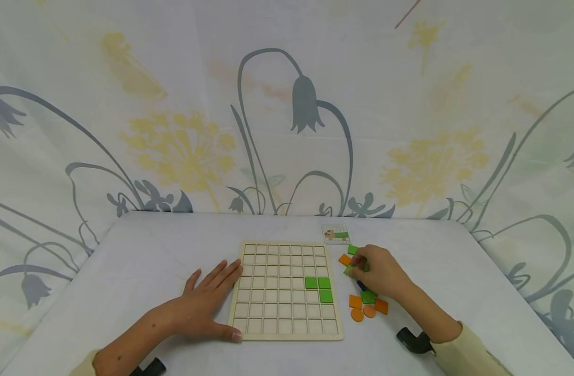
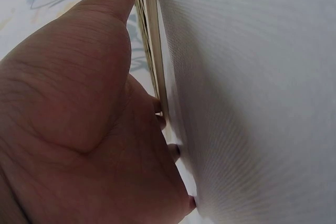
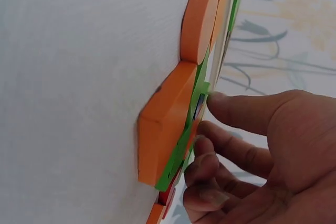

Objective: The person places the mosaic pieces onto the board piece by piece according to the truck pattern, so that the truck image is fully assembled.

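My left hand (image 1: pixel 207 303) lies spread along the left side of a pale wooden grid board (image 1: pixel 277 338). Its fingertips reach the upper left edge, and its thumb rests at the lower left corner. In the left wrist view the palm (image 2: pixel 89 114) faces the board's side edge. Three green square tiles (image 1: pixel 325 296) sit in cells near the board's right side. Over the loose pieces, the right hand (image 1: pixel 381 271) has its fingers bent, with thumb and forefinger pinching a green tile (image 1: pixel 348 270). In the right wrist view the thumb tip (image 3: pixel 216 100) meets green; the hand partly hides neighbouring pieces.
Orange squares (image 1: pixel 355 301), orange discs (image 1: pixel 357 314) and more green tiles (image 1: pixel 368 297) lie right of the board. A dark blue piece (image 1: pixel 361 285) shows beneath the hand, and a red piece (image 3: pixel 169 187) in the right wrist view. A picture card (image 1: pixel 336 234) lies beyond the board.
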The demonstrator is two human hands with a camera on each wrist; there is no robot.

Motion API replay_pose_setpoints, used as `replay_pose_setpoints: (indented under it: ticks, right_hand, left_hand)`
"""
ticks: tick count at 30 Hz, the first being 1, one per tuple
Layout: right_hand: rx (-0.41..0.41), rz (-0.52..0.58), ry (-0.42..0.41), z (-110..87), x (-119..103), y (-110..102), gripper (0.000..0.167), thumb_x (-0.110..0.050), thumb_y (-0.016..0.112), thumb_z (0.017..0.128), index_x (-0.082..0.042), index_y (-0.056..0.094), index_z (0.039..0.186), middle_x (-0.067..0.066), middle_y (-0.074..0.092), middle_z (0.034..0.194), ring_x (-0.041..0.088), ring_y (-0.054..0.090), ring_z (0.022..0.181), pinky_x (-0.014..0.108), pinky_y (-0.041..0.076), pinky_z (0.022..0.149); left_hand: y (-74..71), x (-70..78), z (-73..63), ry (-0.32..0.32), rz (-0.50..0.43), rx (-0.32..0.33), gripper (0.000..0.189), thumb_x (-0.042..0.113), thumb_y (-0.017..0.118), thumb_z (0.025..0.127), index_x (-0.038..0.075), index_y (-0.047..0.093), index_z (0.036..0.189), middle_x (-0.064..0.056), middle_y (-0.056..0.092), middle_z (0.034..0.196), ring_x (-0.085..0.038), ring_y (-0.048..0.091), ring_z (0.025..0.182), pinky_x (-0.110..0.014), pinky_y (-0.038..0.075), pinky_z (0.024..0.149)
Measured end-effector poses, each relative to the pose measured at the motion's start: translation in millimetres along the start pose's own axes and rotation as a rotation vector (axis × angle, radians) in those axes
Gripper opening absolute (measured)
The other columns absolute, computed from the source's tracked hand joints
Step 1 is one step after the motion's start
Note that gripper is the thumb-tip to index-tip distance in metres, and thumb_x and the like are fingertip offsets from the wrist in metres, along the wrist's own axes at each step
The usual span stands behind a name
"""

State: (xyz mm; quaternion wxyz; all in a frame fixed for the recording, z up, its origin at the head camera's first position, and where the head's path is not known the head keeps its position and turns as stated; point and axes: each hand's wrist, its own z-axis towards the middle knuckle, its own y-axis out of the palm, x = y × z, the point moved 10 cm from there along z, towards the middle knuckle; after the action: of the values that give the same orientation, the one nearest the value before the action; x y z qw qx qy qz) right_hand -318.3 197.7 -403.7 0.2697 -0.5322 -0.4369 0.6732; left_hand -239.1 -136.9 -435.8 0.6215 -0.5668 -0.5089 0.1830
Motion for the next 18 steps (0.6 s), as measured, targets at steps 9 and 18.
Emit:
replay_pose_setpoints:
  ticks: [9,18]
  right_hand:
    - [-0.021,0.038,-0.015,0.8,-4,5,0.018,-0.007,0.086,0.087,-0.008,0.070,0.096,0.002,0.063,0.091,0.017,0.054,0.079,0.029,0.050,0.069]
    - [0.006,0.135,-0.103,-2.2,-26,5,0.016,0.002,0.078,0.090,-0.009,0.068,0.097,-0.003,0.063,0.083,0.014,0.055,0.073,0.026,0.049,0.065]
  left_hand:
    - [0.2,0.4,-0.1,0.003,-0.009,-0.005,0.135,0.083,0.074,0.077,0.011,0.011,0.172,-0.005,0.004,0.180,-0.037,0.001,0.165,-0.080,-0.001,0.118]
    - [-0.1,-0.1,-1.0,0.000,-0.003,-0.005,0.135,0.083,0.074,0.077,0.011,0.011,0.172,-0.005,0.003,0.180,-0.037,0.000,0.165,-0.080,-0.001,0.118]
